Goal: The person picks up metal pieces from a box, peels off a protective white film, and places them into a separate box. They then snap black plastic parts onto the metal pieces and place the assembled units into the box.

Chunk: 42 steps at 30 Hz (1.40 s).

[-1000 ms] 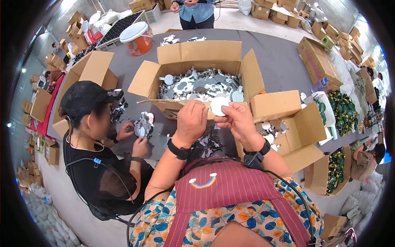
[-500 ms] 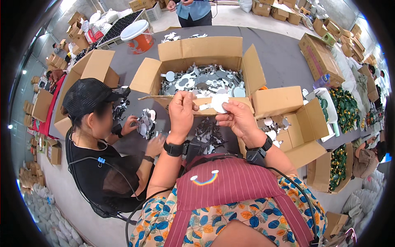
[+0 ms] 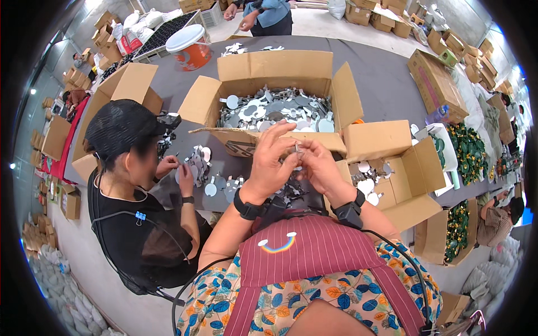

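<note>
My left hand (image 3: 273,162) and my right hand (image 3: 322,169) meet over the table, just in front of the large open box. Thumbs and fingertips of both pinch a small shiny metal piece (image 3: 298,147). Most of it is covered by the fingers, so its full shape is hidden. Inside the large cardboard box (image 3: 274,66) lies a heap of flat round grey and white discs (image 3: 302,102) with narrow tabs. Beneath my hands, a pile of dark grey metal pieces (image 3: 291,193) is partly hidden.
A smaller open box (image 3: 395,187) with some discs stands to my right. At my left a co-worker (image 3: 137,196) handles pieces beside a pile of discs (image 3: 200,162). An orange bucket with a white lid (image 3: 190,53) and a closed carton (image 3: 437,84) stand farther back.
My hands have come together, and the white tabbed disc that showed flat between them no longer shows that way. The co-worker's hands have moved closer to each other.
</note>
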Each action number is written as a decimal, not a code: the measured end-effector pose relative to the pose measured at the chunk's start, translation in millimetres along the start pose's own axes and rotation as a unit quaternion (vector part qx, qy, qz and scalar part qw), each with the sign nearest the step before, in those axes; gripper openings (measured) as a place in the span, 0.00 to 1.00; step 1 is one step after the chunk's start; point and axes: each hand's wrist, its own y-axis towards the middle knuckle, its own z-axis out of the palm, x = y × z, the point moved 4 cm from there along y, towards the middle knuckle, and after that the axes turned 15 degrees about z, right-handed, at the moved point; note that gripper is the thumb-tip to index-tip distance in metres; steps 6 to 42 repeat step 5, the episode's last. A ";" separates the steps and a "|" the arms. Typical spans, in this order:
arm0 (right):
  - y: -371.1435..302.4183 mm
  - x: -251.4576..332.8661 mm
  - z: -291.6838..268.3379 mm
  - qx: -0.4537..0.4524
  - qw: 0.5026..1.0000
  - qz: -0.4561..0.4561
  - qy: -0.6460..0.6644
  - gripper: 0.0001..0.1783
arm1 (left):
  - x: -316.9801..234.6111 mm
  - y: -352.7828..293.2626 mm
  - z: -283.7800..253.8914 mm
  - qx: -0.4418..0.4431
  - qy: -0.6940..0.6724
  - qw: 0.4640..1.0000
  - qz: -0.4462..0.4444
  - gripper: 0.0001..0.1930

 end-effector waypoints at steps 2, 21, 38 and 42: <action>-6.9 8.9 -3.4 -0.071 0.974 -0.148 -0.156 0.15 | -2.6 1.8 -5.3 0.030 0.035 0.999 0.019 0.09; -19.9 22.8 6.1 0.015 0.951 -0.215 -0.223 0.28 | 15.2 -15.0 -1.7 0.018 -0.162 0.956 -0.245 0.08; -19.9 22.8 6.1 0.015 0.951 -0.215 -0.223 0.28 | 15.2 -15.0 -1.7 0.018 -0.162 0.956 -0.245 0.08; -19.9 22.8 6.1 0.015 0.951 -0.215 -0.223 0.28 | 15.2 -15.0 -1.7 0.018 -0.162 0.956 -0.245 0.08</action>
